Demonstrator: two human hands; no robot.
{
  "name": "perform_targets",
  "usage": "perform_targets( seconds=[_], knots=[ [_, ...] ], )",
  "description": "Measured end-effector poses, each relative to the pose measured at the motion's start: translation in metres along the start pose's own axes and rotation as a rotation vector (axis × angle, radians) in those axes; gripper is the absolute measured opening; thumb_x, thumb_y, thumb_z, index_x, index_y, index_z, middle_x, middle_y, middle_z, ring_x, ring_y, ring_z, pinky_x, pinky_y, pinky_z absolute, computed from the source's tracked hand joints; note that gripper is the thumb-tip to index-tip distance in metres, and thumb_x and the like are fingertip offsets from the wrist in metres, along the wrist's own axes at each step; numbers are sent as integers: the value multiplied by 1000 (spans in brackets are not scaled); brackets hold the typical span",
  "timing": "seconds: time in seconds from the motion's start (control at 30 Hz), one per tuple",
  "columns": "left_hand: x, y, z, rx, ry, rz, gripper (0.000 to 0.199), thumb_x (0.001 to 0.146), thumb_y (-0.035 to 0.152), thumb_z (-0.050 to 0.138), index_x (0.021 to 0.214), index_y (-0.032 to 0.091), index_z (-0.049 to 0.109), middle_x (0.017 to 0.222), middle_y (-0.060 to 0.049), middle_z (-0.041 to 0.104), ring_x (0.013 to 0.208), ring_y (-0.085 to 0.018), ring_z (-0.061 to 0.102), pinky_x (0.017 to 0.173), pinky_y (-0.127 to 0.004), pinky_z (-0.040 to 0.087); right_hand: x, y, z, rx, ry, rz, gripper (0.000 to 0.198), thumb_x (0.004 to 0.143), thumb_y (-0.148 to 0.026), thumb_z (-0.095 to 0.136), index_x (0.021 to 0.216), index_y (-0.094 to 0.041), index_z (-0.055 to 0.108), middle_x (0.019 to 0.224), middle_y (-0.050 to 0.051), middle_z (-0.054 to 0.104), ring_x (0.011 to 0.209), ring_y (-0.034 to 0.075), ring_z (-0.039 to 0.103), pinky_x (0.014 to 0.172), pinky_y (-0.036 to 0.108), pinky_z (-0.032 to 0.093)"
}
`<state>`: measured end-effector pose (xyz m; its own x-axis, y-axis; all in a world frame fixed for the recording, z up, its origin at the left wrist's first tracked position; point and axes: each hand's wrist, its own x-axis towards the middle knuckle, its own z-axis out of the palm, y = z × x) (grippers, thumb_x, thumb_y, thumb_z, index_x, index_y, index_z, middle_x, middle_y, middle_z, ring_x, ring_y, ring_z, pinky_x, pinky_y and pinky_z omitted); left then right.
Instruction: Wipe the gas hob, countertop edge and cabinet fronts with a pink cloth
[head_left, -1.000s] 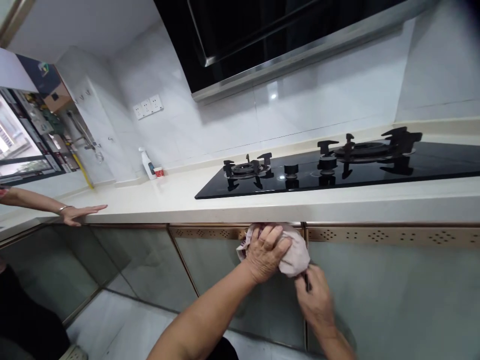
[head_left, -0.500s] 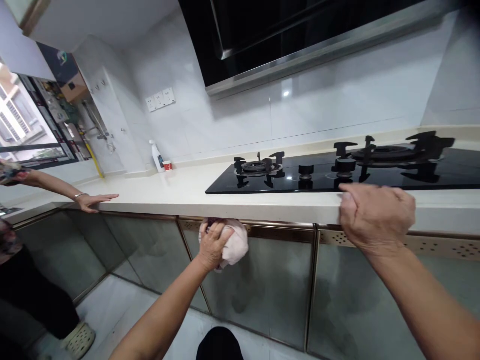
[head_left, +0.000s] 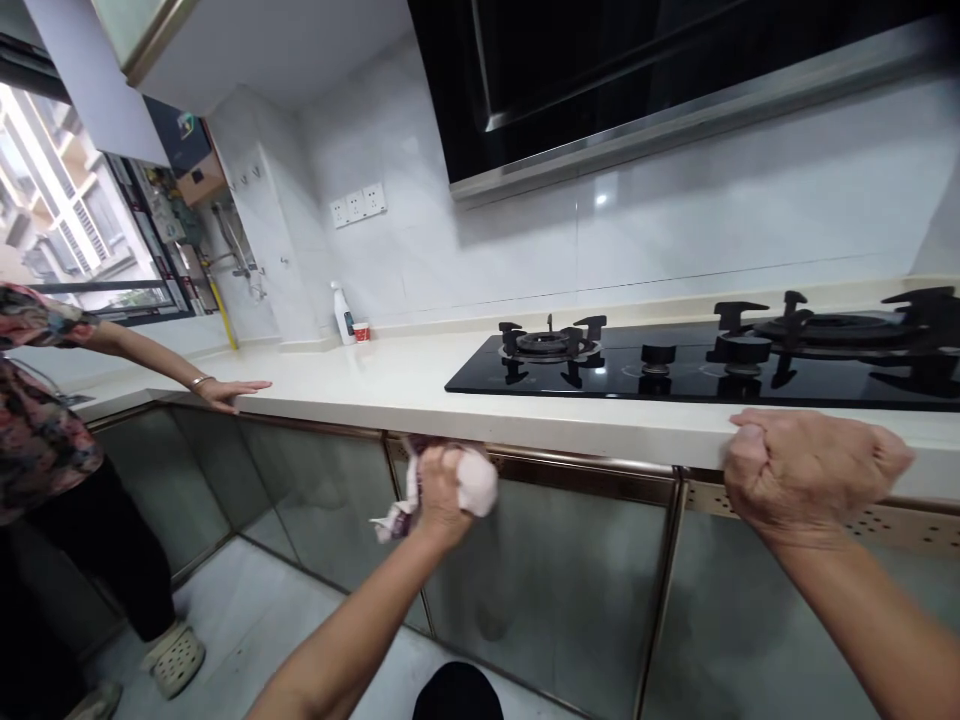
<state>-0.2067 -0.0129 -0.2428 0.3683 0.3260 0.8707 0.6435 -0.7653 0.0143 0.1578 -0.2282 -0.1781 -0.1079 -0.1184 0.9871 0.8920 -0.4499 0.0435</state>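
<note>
My left hand (head_left: 442,495) is closed around a crumpled cloth (head_left: 478,482), pale with dark purplish patches. It presses near the top of a glass-fronted cabinet door (head_left: 555,570), just under the countertop's front edge. One end of the cloth dangles to the left of my wrist, and hand and cloth are somewhat blurred. My right hand (head_left: 817,475) is a closed fist, resting at the countertop (head_left: 405,375) edge in front of the gas hob (head_left: 637,375). Its fingertips are hidden, and nothing shows in it.
Another person stands at the left, a hand (head_left: 229,392) laid on the counter edge. A white spray bottle (head_left: 343,315) and a small red-and-white tub (head_left: 361,331) stand against the wall. Overhead juts a black range hood (head_left: 600,80). A perforated metal strip (head_left: 892,525) runs below the counter.
The view has swung a little left, showing more of the other person. My left hand has tilted on the cloth, and a loose end now hangs out to its left.
</note>
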Motion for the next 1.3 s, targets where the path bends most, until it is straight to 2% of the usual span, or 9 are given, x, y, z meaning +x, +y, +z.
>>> perform_targets(
  seconds=[0.2, 0.33, 0.43, 0.7, 0.83, 0.97, 1.13, 1.2, 1.3],
  knots=[
    [10, 142, 51, -147, 63, 459, 64, 77, 57, 66, 131, 23, 57, 126, -16, 58, 113, -32, 54, 99, -49, 43, -6, 10, 4, 6, -5, 28, 19, 77, -37, 49, 74, -26, 65, 63, 4, 62, 66, 22, 48, 76, 41, 25],
    [22, 165, 49, -153, 20, 636, 55, 86, 48, 61, 137, 28, 55, 145, -9, 51, 126, -28, 48, 102, -43, 41, -5, 11, 0, 40, -31, -7, 19, 79, -34, 50, 84, -26, 67, 69, 4, 65, 69, 23, 55, 78, 42, 27],
    [18, 118, 40, -152, 75, 549, 51, 86, 52, 60, 131, 29, 58, 130, -8, 59, 112, -26, 55, 95, -40, 45, -2, 6, -7, 66, -35, -43, 20, 83, -32, 49, 92, -25, 66, 76, 5, 67, 75, 23, 57, 82, 42, 27],
    [4, -92, -26, -27, 15, 239, 54, 85, 36, 58, 134, 17, 47, 138, -19, 47, 130, -33, 46, 108, -49, 39, 10, -16, -22, 71, -169, 66, 22, 89, -31, 46, 89, -21, 66, 82, 6, 68, 80, 21, 54, 87, 40, 27],
    [5, -121, -41, 4, -90, 94, 60, 86, 35, 58, 140, 18, 39, 146, -18, 43, 139, -32, 40, 116, -50, 35, 16, -24, -25, 73, -177, 84, 22, 90, -30, 44, 87, -20, 64, 83, 6, 65, 84, 21, 53, 89, 40, 28],
    [-2, -71, -16, -99, 141, 91, 71, 88, 37, 56, 147, 11, 26, 147, -25, 37, 140, -39, 34, 115, -59, 32, 18, -26, -26, 97, -226, 141, 24, 90, -31, 43, 88, -20, 64, 85, 7, 65, 86, 22, 52, 90, 42, 27],
    [-20, 57, 39, -160, 135, 195, 68, 84, 44, 60, 142, 16, 39, 147, -25, 40, 136, -40, 42, 106, -57, 40, 13, -22, -26, 115, -266, 188, 23, 88, -31, 45, 89, -20, 64, 85, 7, 65, 85, 23, 52, 91, 44, 26],
    [-25, 112, 59, -194, 78, 344, 66, 78, 50, 66, 137, 24, 50, 142, -17, 52, 128, -35, 52, 102, -50, 46, 11, -19, -26, 129, -247, 165, 22, 87, -30, 46, 90, -20, 65, 85, 8, 65, 85, 24, 53, 90, 45, 26],
    [-32, 172, 79, -209, -109, 708, 57, 85, 43, 59, 139, 27, 55, 153, -11, 47, 131, -29, 52, 100, -47, 48, 11, -14, -27, 133, -174, 48, 22, 87, -27, 47, 95, -19, 66, 86, 9, 68, 84, 23, 55, 89, 44, 27]
  ],
)
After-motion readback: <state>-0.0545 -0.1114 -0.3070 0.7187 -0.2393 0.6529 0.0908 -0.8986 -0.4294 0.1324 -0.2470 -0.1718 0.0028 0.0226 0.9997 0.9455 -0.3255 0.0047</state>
